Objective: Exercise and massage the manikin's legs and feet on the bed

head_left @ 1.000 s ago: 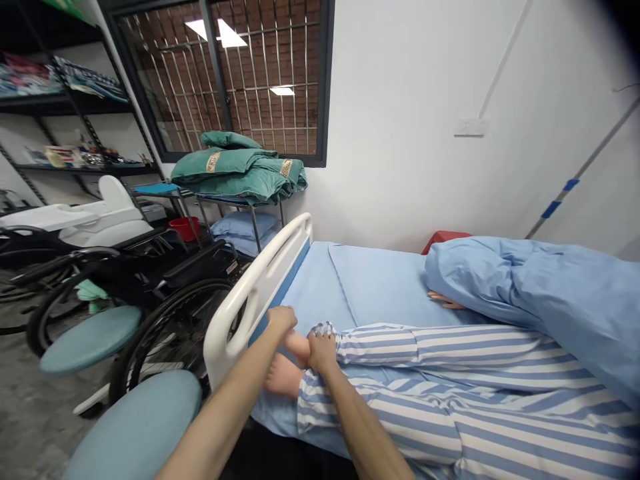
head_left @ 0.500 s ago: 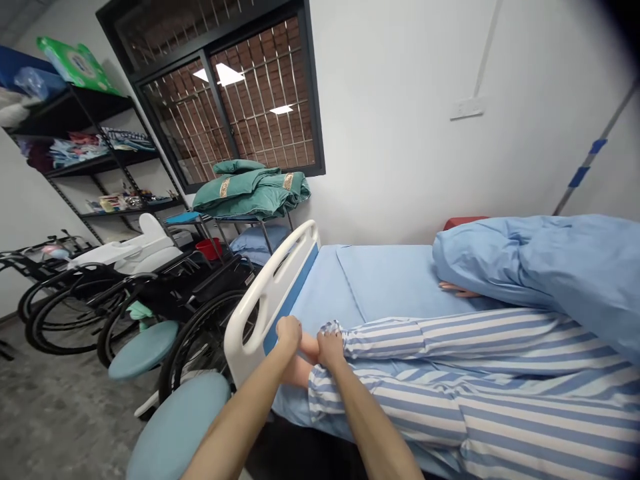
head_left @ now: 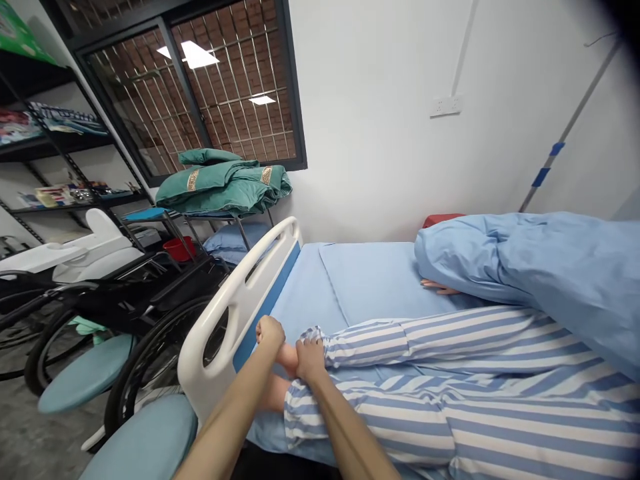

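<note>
On the bed (head_left: 360, 267) lies a person or manikin in blue-and-white striped trousers (head_left: 380, 343), legs stretched toward the white footboard (head_left: 220, 313). My left hand (head_left: 270, 331) is closed round the toe end of the far foot (head_left: 288, 357), beside the footboard. Just above that foot, my right hand (head_left: 310, 357) wraps the far ankle at the gathered trouser cuff. Below my forearms the near foot (head_left: 273, 392) rests on the sheet, partly covered by my left arm. A light blue quilt (head_left: 530, 267) hides the upper body, with some fingers (head_left: 440, 287) showing under its edge.
Left of the footboard stand a wheelchair (head_left: 165, 293) and round blue-green stools (head_left: 145, 440). Folded green bedding (head_left: 225, 183) lies on a stand under the barred window (head_left: 235, 80). A red bucket (head_left: 179, 249) and shelving (head_left: 60, 143) are farther left. A pole (head_left: 570, 120) rises at the right.
My view has turned and shifted so that the room sits farther left and the bed appears a little nearer. Both hands keep their hold on the far foot and ankle.
</note>
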Motion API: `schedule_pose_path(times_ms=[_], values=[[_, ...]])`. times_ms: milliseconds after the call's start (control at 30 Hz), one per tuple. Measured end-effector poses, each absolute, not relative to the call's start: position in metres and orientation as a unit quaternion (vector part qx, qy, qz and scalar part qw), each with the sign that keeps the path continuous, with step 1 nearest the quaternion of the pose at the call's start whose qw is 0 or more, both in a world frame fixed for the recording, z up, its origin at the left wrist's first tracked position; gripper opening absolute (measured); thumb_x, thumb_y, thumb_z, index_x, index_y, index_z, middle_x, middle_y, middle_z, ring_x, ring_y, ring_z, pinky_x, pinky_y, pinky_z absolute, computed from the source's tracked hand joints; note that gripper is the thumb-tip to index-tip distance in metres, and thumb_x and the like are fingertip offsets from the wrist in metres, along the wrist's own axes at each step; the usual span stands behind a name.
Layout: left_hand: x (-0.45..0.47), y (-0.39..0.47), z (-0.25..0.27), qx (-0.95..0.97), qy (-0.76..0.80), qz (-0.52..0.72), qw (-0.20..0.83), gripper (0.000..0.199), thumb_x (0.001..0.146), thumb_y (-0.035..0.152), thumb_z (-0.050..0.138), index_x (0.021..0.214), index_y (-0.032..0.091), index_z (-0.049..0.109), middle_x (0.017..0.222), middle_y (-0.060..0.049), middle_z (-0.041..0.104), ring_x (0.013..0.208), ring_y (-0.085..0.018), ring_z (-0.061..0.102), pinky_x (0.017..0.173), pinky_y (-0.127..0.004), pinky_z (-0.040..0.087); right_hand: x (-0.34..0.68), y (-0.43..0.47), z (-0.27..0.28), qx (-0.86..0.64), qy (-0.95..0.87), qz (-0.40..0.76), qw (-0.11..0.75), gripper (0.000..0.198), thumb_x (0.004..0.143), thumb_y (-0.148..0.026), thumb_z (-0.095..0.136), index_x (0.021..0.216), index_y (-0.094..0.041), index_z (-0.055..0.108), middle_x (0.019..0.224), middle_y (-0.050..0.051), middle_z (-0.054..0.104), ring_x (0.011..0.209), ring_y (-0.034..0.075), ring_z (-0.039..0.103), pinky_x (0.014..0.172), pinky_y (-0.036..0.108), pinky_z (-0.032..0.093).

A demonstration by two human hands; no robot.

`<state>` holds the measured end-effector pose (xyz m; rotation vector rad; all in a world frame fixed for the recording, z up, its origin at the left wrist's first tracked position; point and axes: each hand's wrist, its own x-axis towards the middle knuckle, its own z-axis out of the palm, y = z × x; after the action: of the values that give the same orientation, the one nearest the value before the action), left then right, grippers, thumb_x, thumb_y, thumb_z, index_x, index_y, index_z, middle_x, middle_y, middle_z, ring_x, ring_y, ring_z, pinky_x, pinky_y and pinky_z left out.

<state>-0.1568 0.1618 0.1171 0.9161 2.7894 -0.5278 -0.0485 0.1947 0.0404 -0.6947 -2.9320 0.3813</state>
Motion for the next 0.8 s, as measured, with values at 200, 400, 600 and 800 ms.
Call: schedule_pose_path(times_ms=[200, 400, 600, 800], values=[[-0.153, 0.156, 0.125, 0.346, 0.912, -0.208, 0.070, 0.023, 0.063, 0.015, 0.046, 0.073, 0.005, 0.065, 0.064, -0.016, 0.063, 0.066, -0.029, 0.060, 0.057, -0.041, 0.044, -0.049, 0.194, 0.039, -0.226, -0.965, 0.120, 0.061, 0.042, 0.057, -0.026, 0.060, 0.096, -0.015, 0.052, 0.094, 0.013, 0.057, 0.093, 0.026, 0.049, 0.082, 0.039, 0.027], [-0.137, 0.124, 0.143, 0.384, 0.912, -0.146, 0.008, 0.034, 0.075, 0.025, 0.036, 0.099, 0.014, 0.057, 0.096, -0.015, 0.060, 0.090, -0.023, 0.056, 0.072, -0.033, 0.043, -0.046, 0.195, 0.042, -0.211, -0.971, 0.105, 0.041, 0.046, 0.057, -0.021, 0.058, 0.102, -0.014, 0.050, 0.099, 0.014, 0.055, 0.095, 0.027, 0.048, 0.083, 0.040, 0.026], [-0.116, 0.076, 0.141, 0.355, 0.931, -0.063, -0.066, 0.044, 0.078, 0.031, 0.032, 0.115, 0.009, 0.043, 0.085, -0.016, 0.062, 0.078, -0.021, 0.059, 0.066, -0.030, 0.043, -0.040, 0.187, 0.048, -0.227, -0.965, 0.121, 0.052, 0.050, 0.055, -0.018, 0.059, 0.103, -0.012, 0.049, 0.101, 0.015, 0.054, 0.098, 0.027, 0.046, 0.087, 0.039, 0.024], [-0.089, 0.035, 0.111, 0.342, 0.918, 0.030, -0.196, 0.040, 0.082, 0.028, 0.026, 0.115, 0.014, 0.043, 0.092, -0.011, 0.060, 0.072, -0.016, 0.059, 0.060, -0.025, 0.042, -0.014, 0.141, 0.070, -0.201, -0.940, 0.202, 0.187, 0.037, 0.065, -0.015, 0.045, 0.102, -0.012, 0.047, 0.106, 0.012, 0.050, 0.100, 0.021, 0.042, 0.089, 0.034, 0.025]])
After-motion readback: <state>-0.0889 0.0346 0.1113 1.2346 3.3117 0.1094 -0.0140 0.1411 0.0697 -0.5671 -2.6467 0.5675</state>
